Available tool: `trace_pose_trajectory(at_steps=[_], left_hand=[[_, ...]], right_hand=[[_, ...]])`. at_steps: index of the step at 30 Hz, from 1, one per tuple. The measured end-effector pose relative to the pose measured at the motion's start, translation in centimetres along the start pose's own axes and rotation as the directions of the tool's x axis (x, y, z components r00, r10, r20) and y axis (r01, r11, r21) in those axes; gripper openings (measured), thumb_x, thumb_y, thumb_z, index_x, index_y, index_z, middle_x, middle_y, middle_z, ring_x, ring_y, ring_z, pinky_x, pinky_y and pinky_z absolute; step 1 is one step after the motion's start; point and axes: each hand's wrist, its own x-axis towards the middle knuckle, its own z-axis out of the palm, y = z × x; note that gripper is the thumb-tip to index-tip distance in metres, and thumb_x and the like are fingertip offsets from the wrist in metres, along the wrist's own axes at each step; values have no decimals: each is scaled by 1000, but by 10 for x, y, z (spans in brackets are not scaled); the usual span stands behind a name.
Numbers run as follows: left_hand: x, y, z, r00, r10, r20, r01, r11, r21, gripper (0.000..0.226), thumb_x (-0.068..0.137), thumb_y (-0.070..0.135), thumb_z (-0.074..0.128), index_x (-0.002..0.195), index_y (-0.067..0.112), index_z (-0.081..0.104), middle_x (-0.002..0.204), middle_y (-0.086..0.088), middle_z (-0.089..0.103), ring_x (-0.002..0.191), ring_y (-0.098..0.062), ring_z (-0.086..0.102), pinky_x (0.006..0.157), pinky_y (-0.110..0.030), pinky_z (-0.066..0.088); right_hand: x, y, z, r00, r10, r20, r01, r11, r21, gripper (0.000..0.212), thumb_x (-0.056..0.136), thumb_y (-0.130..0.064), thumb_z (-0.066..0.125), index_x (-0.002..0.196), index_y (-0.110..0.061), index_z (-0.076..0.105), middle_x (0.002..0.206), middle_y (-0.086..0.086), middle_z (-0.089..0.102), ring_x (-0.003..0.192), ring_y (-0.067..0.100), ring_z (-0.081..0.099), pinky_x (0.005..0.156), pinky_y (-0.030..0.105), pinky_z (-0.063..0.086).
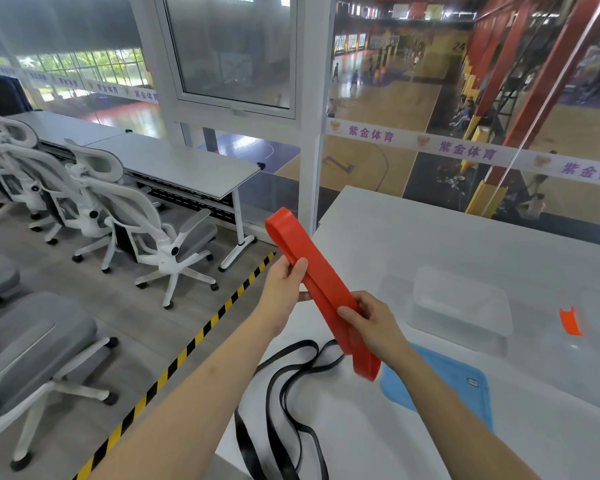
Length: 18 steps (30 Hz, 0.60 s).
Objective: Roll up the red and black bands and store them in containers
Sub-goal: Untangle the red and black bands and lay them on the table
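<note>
Red rubber filled the middle of our view: the red band [312,271], folded flat on itself into a long doubled strip, slanted through the air above the near left corner of the white table [430,237]. Our left hand [284,282] gripped it toward the upper part, thumb laid over the top face and fingers curled underneath, and the folded upper end stuck up past that hand. Our right hand [371,323] held it lower down, thumb on the top face and fingers wrapped behind, with the lower end hanging just past the hand over the edge of a blue cloth [440,379]. Both hands were clamped on the same band, a little apart along its length.

The black band [284,393] lay loose on the table under our forearms, its thin loops sprawled and crossing, one part running off the bottom of the view. A clear container [461,303] stood on the table beyond the right hand, near the cloth. Farther right we saw a short curved red piece [570,322]; whether it sat inside a second clear box we could not tell, the outline being too faint.

Left of the table ran yellow-and-black floor tape [187,348], and beyond it white office chairs [146,230] at grey desks [174,164].
</note>
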Motion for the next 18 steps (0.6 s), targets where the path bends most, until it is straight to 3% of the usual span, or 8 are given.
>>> trace_pose_trajectory(at_steps=[3,6,10,14,18], left_hand=[[-2,1,3,999,-34,-4,34,999,-34,27,109,22,46,122,4,62,110,-14,72,102,-24,72,76,-43,63],[-5,5,9,997,-69,30,72,993,-96,29,110,21,45,122,2,62,99,-7,72,91,-17,72,69,-35,61],[-11,4,14,991,-118,66,127,980,-154,28,109,21,46,123,4,65,95,-4,74,83,-14,72,64,-31,59],[-19,-10,19,976,-198,88,214,945,-248,27,108,22,49,120,6,67,97,-6,74,87,-19,71,66,-34,61],[-33,-21,34,944,-276,181,325,874,-360,24,109,22,47,111,11,68,95,-3,76,87,-16,72,74,-34,63]], right_hand=[[-10,2,-3,1000,12,29,-12,1000,6,12,100,-32,68,111,-36,69,98,-9,77,90,12,73,76,21,56],[-22,13,-8,996,37,79,-35,999,-28,12,101,-33,65,113,-37,67,102,-5,75,97,17,71,88,31,56],[-49,38,-11,984,122,129,-115,992,-59,20,104,-16,60,118,-30,64,107,-4,74,101,8,70,91,23,53],[-75,51,-11,966,207,153,-187,973,-133,31,100,-19,66,121,-41,60,116,-12,71,110,6,69,95,22,52],[-100,70,-12,953,269,137,-243,953,-183,34,94,-26,71,124,-37,59,119,-12,71,114,8,68,104,35,54]])
